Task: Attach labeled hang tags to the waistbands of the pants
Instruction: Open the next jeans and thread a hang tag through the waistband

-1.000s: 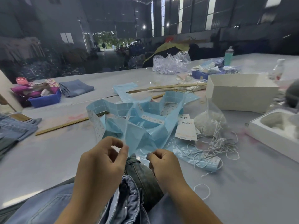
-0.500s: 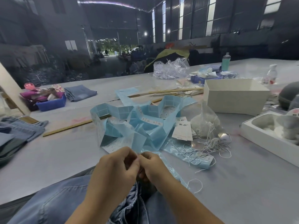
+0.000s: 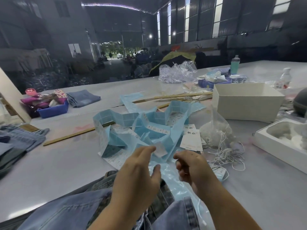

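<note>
You sit at a wide grey table (image 3: 49, 176) in a dim warehouse hall, its far side open to a lit doorway. The jeans (image 3: 69, 211) lie across your lap and over the near table edge, their long axis running from lower left up toward the middle, the dark waistband end (image 3: 106, 180) pointing away from you toward the blue paper. Just beyond it, a small white label (image 3: 159, 151) tilts on edge at the tips of your left hand (image 3: 137, 178), which reaches forward palm-right, fingers extended and thumb spread; whether they actually pinch the label you cannot tell, as it is blurred. Your right hand (image 3: 192, 168) hovers beside it, apart, fingers curled inward into a loose fist, a thin thread-like glint at the fingers too small to confirm. Past the hands, the crumpled blue label strip (image 3: 149, 128) sprawls, with white hang tags (image 3: 191, 138) and a bag of white string (image 3: 216, 131) to its right, then a white box (image 3: 245, 103).
</note>
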A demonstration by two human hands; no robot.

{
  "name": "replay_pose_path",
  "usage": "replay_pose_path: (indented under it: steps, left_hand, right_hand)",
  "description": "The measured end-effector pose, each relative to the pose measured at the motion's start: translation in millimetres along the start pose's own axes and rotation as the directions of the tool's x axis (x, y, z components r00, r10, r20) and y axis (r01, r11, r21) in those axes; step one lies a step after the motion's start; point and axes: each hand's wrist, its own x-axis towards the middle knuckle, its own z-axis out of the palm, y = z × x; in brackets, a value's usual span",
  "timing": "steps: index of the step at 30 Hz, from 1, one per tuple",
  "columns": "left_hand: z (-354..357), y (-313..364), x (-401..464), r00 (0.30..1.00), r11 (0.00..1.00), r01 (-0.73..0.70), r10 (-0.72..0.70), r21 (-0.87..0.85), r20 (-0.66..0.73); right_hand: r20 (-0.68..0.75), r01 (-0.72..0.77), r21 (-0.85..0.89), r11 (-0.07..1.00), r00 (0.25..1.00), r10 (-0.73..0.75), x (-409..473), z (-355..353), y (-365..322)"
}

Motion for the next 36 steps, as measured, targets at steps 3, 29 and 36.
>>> replay_pose_path:
  steps: [3, 29, 36]
  left_hand:
    - [27, 10, 16, 0.994, 0.984, 0.039, -0.021, -0.177, 0.103]
    - [178, -8, 144, 0.758, 0.671, 0.61, -0.341, -0.421, 0.556]
    - [223, -13, 182, 0.686, 0.664, 0.69, -0.474, -0.287, 0.552]
  right_hand:
    - [-0.025, 0.003, 0.028, 1.0, 1.0, -0.003, -1, -17, -15]
    - [-0.275, 0.072, -0.402, 0.913, 0.941, -0.195, 84, -104, -1]
    - [-0.327, 0.085, -0.443, 0.893, 0.912, -0.249, 78, -123, 7]
